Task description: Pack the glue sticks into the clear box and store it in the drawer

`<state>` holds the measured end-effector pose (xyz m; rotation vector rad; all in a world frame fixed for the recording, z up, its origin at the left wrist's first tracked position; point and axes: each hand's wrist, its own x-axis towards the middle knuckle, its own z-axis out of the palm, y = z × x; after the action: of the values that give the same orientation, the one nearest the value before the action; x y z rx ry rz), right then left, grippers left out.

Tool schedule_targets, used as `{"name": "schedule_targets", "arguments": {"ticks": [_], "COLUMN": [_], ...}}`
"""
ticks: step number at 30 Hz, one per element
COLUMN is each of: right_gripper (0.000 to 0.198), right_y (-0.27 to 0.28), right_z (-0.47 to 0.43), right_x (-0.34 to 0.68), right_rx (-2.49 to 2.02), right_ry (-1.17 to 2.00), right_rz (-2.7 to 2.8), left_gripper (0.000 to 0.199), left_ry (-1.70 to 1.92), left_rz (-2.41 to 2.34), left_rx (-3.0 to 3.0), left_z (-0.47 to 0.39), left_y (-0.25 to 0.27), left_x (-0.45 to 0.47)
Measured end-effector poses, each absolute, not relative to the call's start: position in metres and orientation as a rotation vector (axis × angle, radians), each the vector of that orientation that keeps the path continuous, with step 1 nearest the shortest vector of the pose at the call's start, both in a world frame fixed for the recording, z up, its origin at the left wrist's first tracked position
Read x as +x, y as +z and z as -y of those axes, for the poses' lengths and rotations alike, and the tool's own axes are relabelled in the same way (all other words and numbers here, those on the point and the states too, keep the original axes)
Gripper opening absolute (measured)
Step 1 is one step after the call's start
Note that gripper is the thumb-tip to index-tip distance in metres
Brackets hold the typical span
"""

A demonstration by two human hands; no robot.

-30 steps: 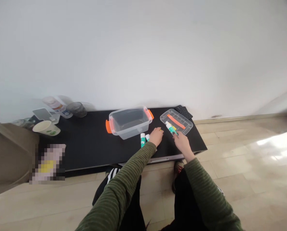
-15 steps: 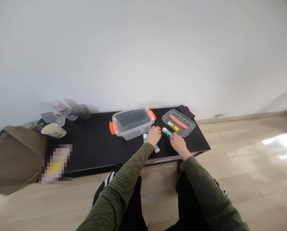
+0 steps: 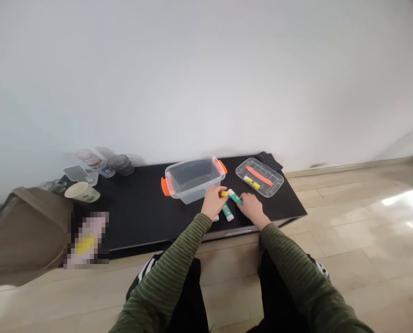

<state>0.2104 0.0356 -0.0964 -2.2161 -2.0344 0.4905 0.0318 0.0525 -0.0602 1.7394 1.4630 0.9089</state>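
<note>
A pale wall (image 3: 206,83) rises behind a strip of light floor (image 3: 352,226) and a long black cabinet (image 3: 140,212), whose top bears the remaining objects. A brown bag (image 3: 29,233) occupies the cabinet's left end. Near the middle stands an open clear box (image 3: 195,195) with orange handles at both ends; to its right, well within the cabinet's edge, lies a clear lid (image 3: 276,186) crossed by an orange strip (image 3: 258,175). Beside the bag is a paper cup (image 3: 82,192), tilted in this view, with a white can (image 3: 94,163) and a dark glass (image 3: 121,164) behind it, close to the wall. The right hand (image 3: 252,206), in front of the lid, grips a white-capped teal glue stick (image 3: 235,196) between thumb and fingers, the cap pointing toward the left hand. The left hand (image 3: 212,202), in front of the box, pinches a small yellow object (image 3: 224,194) at its fingertips; the fingers hide much of it. A second teal tube (image 3: 228,212) lies on the cabinet between the hands, its upper end near the left fingertips. A yellow-and-white stick (image 3: 251,182) rests on the lid, just beside the strip.
</note>
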Motion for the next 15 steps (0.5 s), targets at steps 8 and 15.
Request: {"name": "schedule_targets", "arguments": {"ticks": [8,15], "right_gripper": [0.045,0.034], "right_y": [-0.106,-0.128], "right_z": [-0.072,-0.078], "right_x": [0.257,0.259], "right_rx": [-2.267,-2.325], "right_ry": [0.169,0.116], "right_rz": [1.729,1.695], "left_gripper": [0.019,0.022], "left_ry": [0.995,1.01], "left_rz": [-1.271,-1.015], "left_rx": [1.35,0.803], "left_z": [-0.05,-0.046], "left_y": [-0.063,-0.063], "left_x": [0.029,0.034]}}
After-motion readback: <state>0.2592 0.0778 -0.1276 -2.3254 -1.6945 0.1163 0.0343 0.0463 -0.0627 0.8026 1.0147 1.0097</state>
